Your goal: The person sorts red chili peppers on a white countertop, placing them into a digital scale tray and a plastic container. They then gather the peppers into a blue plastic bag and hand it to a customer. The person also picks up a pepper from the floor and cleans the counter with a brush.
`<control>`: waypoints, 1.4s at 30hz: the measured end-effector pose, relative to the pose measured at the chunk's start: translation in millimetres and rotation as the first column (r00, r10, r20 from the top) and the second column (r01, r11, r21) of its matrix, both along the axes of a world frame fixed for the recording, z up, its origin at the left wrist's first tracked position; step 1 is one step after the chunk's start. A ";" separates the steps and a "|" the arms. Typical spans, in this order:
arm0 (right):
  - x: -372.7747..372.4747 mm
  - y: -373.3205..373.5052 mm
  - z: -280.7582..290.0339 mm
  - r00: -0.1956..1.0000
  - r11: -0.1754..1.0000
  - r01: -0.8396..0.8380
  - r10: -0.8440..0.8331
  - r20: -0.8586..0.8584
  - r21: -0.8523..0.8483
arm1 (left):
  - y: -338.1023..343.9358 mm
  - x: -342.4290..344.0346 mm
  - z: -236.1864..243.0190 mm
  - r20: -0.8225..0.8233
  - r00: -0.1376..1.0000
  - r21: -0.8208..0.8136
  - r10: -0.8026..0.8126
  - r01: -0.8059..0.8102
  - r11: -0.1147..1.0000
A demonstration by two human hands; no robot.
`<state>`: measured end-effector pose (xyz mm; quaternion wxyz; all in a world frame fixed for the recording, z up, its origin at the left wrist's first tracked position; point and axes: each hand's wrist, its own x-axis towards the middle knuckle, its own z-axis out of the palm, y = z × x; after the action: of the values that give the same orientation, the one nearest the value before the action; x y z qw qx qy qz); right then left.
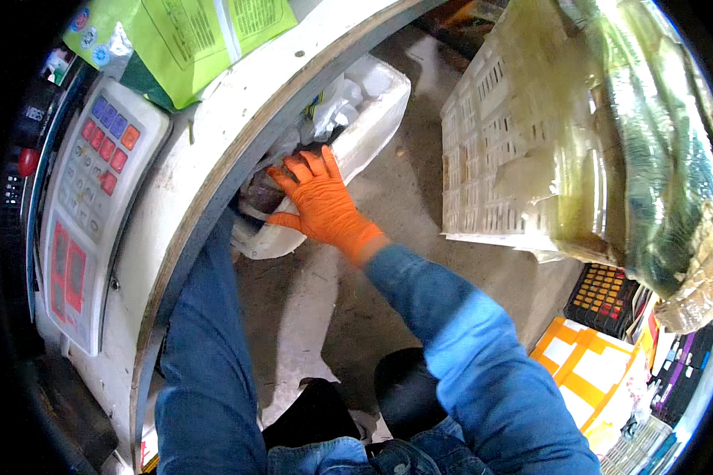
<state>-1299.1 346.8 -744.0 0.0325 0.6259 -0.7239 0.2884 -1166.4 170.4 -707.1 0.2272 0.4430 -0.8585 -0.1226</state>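
My right hand [321,202], in an orange glove, reaches over a white foam-like box [382,131] that stands partly beneath the table edge. Its fingers are spread, the thumb held apart, and nothing shows in its grip. Crumpled clear plastic bags [337,109] lie inside the box just beyond the fingertips. Something dark [260,194] sits in the box beside the hand, too unclear to name. My left sleeve [206,348] runs up to the table edge, and the tabletop hides my left hand.
On the white table [154,214] at left are a weighing scale [87,182] and a green package [178,47]. At right stands a white slatted crate [491,150], beside long green produce in clear plastic [650,150]. Lower right are a black crate [602,297] and an orange-taped box [558,355].
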 end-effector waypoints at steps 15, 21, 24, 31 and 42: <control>-5.5 -49.8 -12.0 0.984 0.973 0.047 -0.084 -0.155 -0.225 | 74.1 27.3 -50.5 0.422 0.903 -0.366 -0.081 0.251 0.896; -17.4 130.1 -75.7 0.974 0.953 -0.118 0.058 0.218 0.278 | 79.7 23.2 -70.5 0.404 0.915 -0.387 0.009 0.162 0.908; -5.6 165.1 -87.9 0.931 0.916 -0.187 0.050 0.362 0.354 | 98.1 9.4 -57.7 0.300 0.954 -0.365 -0.011 0.125 0.923; 23.5 174.5 -71.5 0.867 0.835 -0.407 0.227 0.443 0.370 | 247.2 92.3 -109.4 0.409 0.586 0.619 -0.700 0.385 0.684; 30.4 155.2 -52.5 0.791 0.793 -0.533 0.343 0.507 0.295 | 277.4 268.9 -87.1 0.299 0.927 0.438 -0.227 0.078 0.896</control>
<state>-1268.7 502.0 -796.5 -0.3333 0.6924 -0.5876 0.2536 -897.6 447.8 -794.3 -0.0364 0.4262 -0.8708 -0.2423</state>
